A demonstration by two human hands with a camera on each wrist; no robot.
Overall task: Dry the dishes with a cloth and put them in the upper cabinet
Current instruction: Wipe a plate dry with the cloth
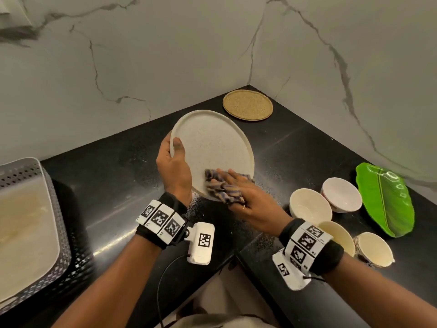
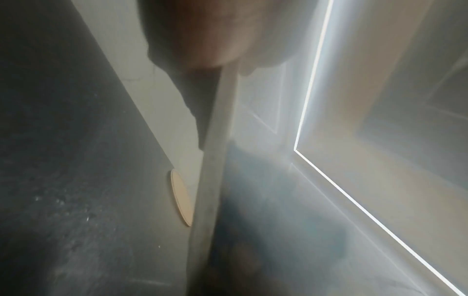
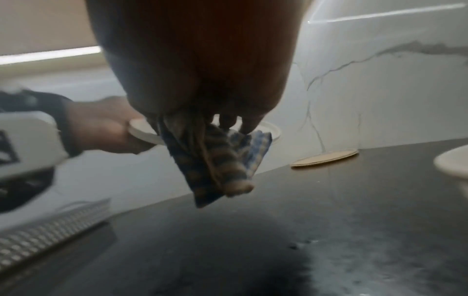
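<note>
In the head view a round beige speckled plate is held tilted above the black counter. My left hand grips its left rim, thumb on the face. My right hand holds a bunched striped cloth and presses it on the plate's lower part. The left wrist view shows the plate's rim edge-on below my left hand. In the right wrist view the cloth hangs from my right hand, with the plate and left hand behind.
A round woven mat lies in the counter's corner by the marble walls. Several cream bowls and a green leaf-shaped dish stand at the right. A perforated white basket sits at the left edge.
</note>
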